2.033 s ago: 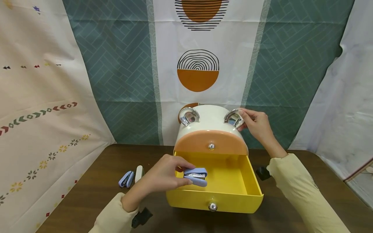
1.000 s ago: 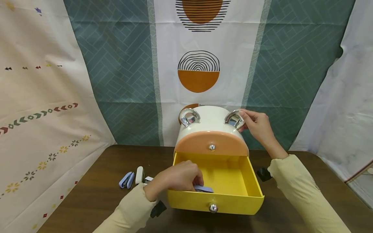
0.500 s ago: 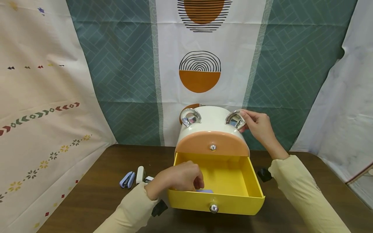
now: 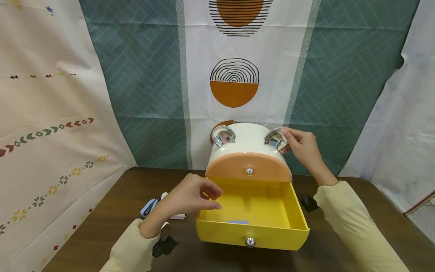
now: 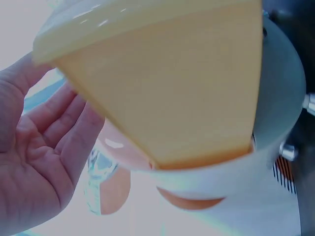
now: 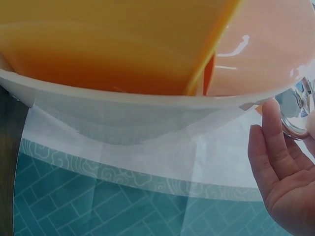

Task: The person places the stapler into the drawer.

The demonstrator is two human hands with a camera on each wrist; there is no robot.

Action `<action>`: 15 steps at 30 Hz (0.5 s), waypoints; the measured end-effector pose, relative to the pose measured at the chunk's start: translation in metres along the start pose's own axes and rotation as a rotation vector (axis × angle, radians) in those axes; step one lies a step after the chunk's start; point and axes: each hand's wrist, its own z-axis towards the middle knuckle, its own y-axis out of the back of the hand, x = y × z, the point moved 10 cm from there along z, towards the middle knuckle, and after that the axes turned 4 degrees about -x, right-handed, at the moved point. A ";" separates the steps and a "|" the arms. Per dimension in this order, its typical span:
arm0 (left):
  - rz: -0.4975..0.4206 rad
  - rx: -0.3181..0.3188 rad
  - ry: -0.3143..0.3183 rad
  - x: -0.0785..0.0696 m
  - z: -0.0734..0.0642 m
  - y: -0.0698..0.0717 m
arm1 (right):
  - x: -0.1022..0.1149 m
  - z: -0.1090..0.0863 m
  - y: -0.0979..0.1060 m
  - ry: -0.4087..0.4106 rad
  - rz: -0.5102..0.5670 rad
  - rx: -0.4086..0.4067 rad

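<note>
A small white storage box (image 4: 250, 136) with an orange upper drawer (image 4: 231, 166) and two silver ears stands on the table. Its yellow lower drawer (image 4: 221, 233) is pulled out. Inside, close behind the front wall, lies a lavender mini stapler (image 4: 238, 222), mostly hidden by that wall. My left hand (image 4: 192, 194) hovers over the drawer's left edge, fingers loosely bent and holding nothing; the left wrist view shows its bare palm beside the drawer wall. My right hand (image 4: 303, 149) pinches the right silver ear (image 4: 279, 141) between thumb and fingers.
On the dark table (image 4: 119, 223), left of the box, lies a second lavender stapler (image 4: 148, 207). A white stapler (image 4: 179, 217) beside it is partly covered by my left hand and wrist. Patterned cloths (image 4: 149, 94) hang close behind the box and on both sides.
My left hand lowered the lavender stapler into the yellow drawer, let it go, and has risen back out to the left. My right hand stays on the ear.
</note>
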 end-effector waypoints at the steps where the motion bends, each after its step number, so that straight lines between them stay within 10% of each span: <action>1: -0.007 -0.027 0.005 0.002 -0.003 0.005 | 0.000 0.000 0.000 0.001 0.002 -0.001; 15: -0.125 -0.258 0.134 0.052 -0.051 0.047 | 0.002 0.000 0.000 -0.004 0.028 0.002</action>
